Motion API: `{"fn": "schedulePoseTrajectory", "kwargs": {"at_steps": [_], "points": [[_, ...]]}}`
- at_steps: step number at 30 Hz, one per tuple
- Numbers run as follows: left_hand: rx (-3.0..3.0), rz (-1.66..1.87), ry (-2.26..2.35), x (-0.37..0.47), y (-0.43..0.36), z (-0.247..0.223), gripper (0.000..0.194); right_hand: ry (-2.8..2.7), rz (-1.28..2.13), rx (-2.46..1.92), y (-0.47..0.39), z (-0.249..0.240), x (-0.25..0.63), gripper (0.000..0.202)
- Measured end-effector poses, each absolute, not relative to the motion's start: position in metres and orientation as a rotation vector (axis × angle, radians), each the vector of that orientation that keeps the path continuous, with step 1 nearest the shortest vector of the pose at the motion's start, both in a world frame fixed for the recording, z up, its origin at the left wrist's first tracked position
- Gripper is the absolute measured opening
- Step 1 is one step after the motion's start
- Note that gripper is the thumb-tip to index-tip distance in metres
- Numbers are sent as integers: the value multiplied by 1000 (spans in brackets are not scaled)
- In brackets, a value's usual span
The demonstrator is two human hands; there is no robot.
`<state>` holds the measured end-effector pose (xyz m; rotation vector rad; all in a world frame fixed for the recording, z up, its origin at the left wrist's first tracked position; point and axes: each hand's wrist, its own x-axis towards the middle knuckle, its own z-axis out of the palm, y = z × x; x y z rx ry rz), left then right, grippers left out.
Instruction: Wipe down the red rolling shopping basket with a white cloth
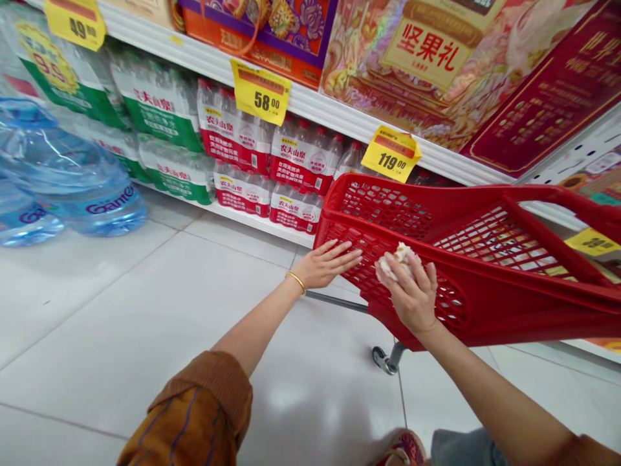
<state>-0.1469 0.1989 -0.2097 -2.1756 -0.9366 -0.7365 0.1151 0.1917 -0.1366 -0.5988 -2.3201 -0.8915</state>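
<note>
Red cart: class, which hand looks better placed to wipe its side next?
Probably the right hand: it holds the crumpled white wad close to the red cart. The left hand, fingers spread, holds nothing visible.

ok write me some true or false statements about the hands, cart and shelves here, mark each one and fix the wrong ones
1. The right hand holds a crumpled white wad. True.
2. The left hand grips a bottle. False: it is open and holds nothing, fingers reaching to the perforated red plastic shopping cart.
3. A thin gold-coloured bracelet circles the left wrist. True.
4. The big blue-tinted plastic water jugs stand on the top shelf. False: they stand on the white tiled floor.
5. In the picture, the yellow price tag reading 58.00 is left of the yellow price tag reading 119.00. True.
</note>
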Motion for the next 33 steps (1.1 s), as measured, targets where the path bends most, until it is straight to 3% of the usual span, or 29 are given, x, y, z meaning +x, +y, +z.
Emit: {"fn": "schedulePoseTrajectory", "kwargs": {"at_steps": [17,23,28,33], "points": [[-2137,-790,-925,-128,208,-204,61,-2733,-599,-421,179,-204,135,32],[-2084,-832,-929,-124,206,-207,60,-2593,-643,-428,172,-177,139,32],[-1977,-886,-874,-113,205,-200,54,-2202,-974,-660,177,-141,134,36],[-2002,-857,-864,-103,205,-190,55,-2350,-942,-597,188,-146,141,27]]}}
